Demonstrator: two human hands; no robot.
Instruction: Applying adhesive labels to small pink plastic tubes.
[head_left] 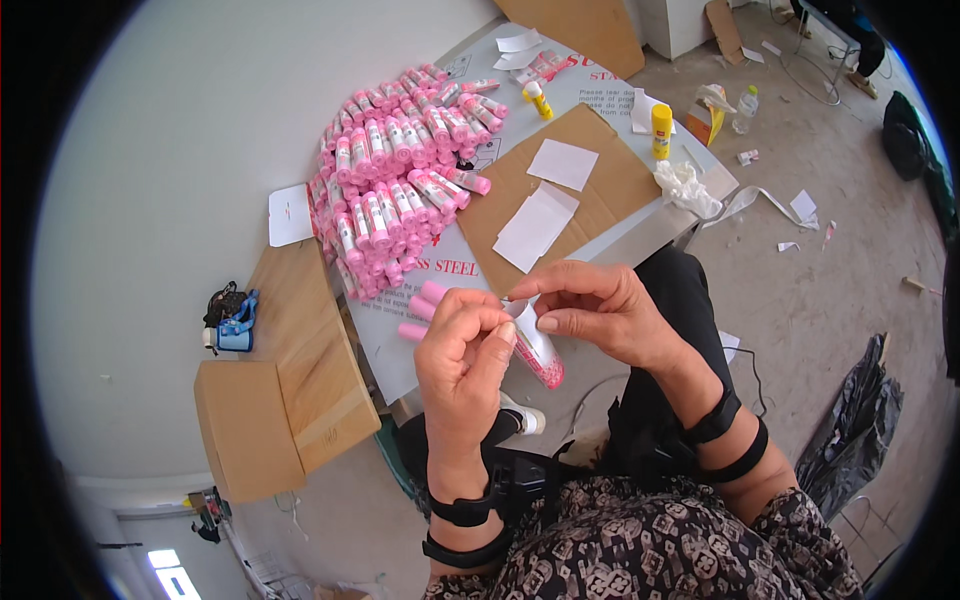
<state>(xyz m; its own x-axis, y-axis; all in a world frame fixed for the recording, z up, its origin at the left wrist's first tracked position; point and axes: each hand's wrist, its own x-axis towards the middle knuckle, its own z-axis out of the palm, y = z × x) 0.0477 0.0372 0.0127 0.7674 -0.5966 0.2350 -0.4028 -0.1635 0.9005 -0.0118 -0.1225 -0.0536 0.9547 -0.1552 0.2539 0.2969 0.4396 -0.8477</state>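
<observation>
Labelling step in hand: left hand point(462, 345) grips a pink-capped tube point(538, 352) held between both hands, right hand point(590, 310) pinching a white label onto it; next move likely calls for smoothing, finished pile point(395, 185) lying beyond

One camera on my head, looking steeply down, close over my lap and the counter point(640, 225) edge ahead.

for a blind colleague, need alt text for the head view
Seen from above, a person's left hand and right hand hold a pink tube together. Behind them, a table carries a pile of pink tubes and white paper squares on cardboard.
</observation>
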